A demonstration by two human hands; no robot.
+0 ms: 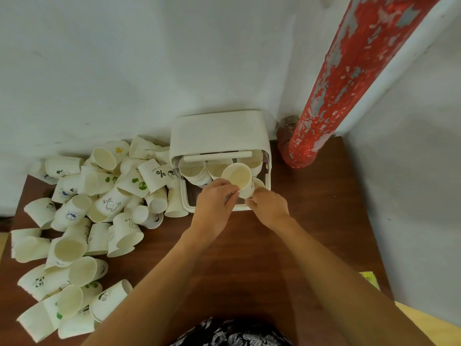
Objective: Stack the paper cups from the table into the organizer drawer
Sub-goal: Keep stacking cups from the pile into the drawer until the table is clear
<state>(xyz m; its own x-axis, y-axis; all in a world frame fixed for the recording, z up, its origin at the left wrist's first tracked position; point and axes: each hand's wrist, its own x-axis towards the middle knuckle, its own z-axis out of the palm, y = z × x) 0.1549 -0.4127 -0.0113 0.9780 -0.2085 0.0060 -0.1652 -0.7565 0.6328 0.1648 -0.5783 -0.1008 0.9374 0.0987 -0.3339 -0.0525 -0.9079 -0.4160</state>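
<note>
- A black-and-white patterned garment (232, 333) shows at the bottom edge, with two bare forearms reaching forward over the dark brown wooden bench (249, 258)
- A heap of white paper cups with small printed pictures (82, 221) lies tumbled on the left half of the bench, most on their sides, some nested in each other
- The left hand (214, 203) and right hand (269, 208) meet just in front of the organizer; between them they hold one plain white paper cup (238, 178), tilted with its open mouth toward the camera
- The left fingers (230, 187) are closed on the cup's lower left side; the right fingers (252, 199) are closed on its base end
- The held cup sits above the white plastic pulled-out drawer (189, 198), over its right part
- Rows of stacked cups (197, 172) already lie in the drawer, mouths toward the camera
- The white rounded plastic organizer box (219, 132) stands against the white wall (124, 71)
- A peeling red painted pipe (336, 83) rises at the bench's far right corner
</note>
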